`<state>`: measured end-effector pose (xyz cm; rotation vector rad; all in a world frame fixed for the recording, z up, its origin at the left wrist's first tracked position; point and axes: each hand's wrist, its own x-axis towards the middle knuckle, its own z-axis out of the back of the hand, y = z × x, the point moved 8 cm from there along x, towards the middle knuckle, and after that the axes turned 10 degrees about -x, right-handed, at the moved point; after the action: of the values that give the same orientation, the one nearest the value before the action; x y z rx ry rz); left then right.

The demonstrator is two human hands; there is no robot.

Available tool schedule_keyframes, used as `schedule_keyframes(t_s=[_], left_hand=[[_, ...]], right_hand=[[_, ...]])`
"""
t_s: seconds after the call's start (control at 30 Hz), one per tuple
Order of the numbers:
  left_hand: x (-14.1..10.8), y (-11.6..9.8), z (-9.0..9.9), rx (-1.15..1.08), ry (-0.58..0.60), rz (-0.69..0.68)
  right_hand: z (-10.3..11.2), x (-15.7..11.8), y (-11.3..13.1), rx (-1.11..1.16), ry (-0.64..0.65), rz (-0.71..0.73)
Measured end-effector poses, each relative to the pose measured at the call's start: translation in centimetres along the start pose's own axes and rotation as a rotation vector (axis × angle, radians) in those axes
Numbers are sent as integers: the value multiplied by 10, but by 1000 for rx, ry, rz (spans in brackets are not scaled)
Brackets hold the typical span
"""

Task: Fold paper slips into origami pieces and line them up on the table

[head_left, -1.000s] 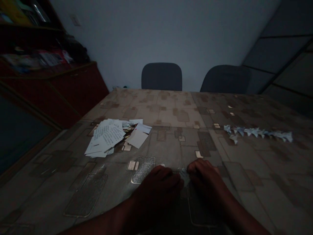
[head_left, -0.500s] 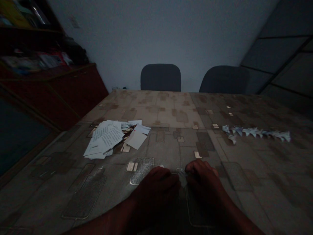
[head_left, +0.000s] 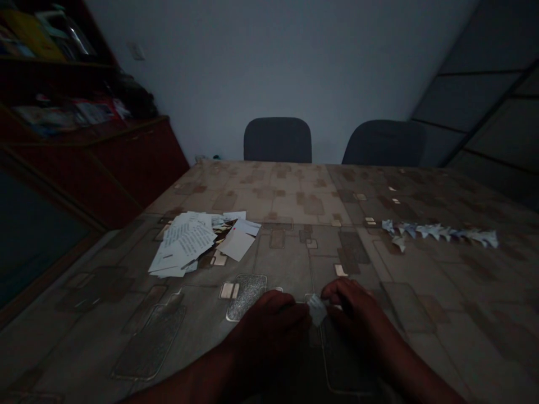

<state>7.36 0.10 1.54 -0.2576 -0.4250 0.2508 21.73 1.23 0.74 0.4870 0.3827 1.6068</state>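
Near the table's front edge, a small pale piece of folded paper (head_left: 317,310) sits between my two hands. My left hand (head_left: 275,320) pinches its left side with closed fingers. At its right side is my right hand (head_left: 352,306), fingers curled, with a narrow dark gap between thumb and index finger; whether its fingertips grip the paper is too dark to tell. A loose stack of printed and blank paper pieces (head_left: 184,242) lies to the left. Several small folded paper shapes (head_left: 440,231) form a row at the right.
The table (head_left: 269,193) has a patterned cover. Two dark chairs (head_left: 278,140) (head_left: 385,143) stand behind it against the wall. A red-brown cabinet (head_left: 138,163) with shelves full of items is at the left.
The view has tilted up slightly. My right hand's fingers have parted a little from the small paper, and more of the paper shows between my hands.
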Motion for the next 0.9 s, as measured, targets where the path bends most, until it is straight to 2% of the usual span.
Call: schedule_keyframes(t_s=[0.13, 0.3, 0.43, 0.67, 0.77, 0.9], left_hand=[[0, 3, -1, -1, 28, 1], [7, 8, 5, -11, 118, -19], [14, 15, 11, -77, 171, 35], [17, 31, 13, -152, 134, 113], [23, 34, 17, -70, 137, 31], [32, 27, 18, 65, 184, -196]], right_hand=[[6, 1, -1, 84, 69, 13], [8, 6, 1, 29, 114, 105], [9, 16, 7, -50, 151, 293], [6, 26, 18, -112, 189, 575], [2, 20, 20, -119, 154, 631], [1, 10, 19, -130, 61, 621]])
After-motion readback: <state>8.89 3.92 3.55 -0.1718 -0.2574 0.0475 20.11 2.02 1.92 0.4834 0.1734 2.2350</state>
